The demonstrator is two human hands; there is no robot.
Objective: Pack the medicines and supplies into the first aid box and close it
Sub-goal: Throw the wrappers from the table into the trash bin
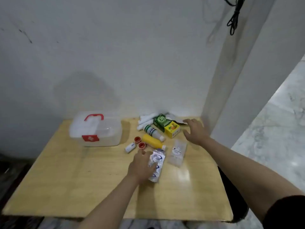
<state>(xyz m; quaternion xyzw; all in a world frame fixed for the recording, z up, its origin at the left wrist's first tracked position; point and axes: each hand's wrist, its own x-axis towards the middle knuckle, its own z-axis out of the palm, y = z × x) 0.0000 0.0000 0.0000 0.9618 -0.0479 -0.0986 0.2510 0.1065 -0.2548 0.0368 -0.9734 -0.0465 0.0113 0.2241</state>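
The translucent first aid box (96,129) with a red handle and a red cross label stands closed at the table's back left. To its right lie white rolls (146,120), a green and yellow carton (166,125), a white bottle (153,132), a yellow bottle (152,141), two red-capped vials (139,142), a silver pouch (156,164) and a clear plastic case (177,152). My left hand (142,166) rests on the pouch's left edge, thumb over it. My right hand (195,131) hovers open, right of the carton.
The wooden table (82,187) stands against a white wall, with a white pillar at its back right corner. Black cables (234,17) hang from above by the pillar. A marble floor shows at the right.
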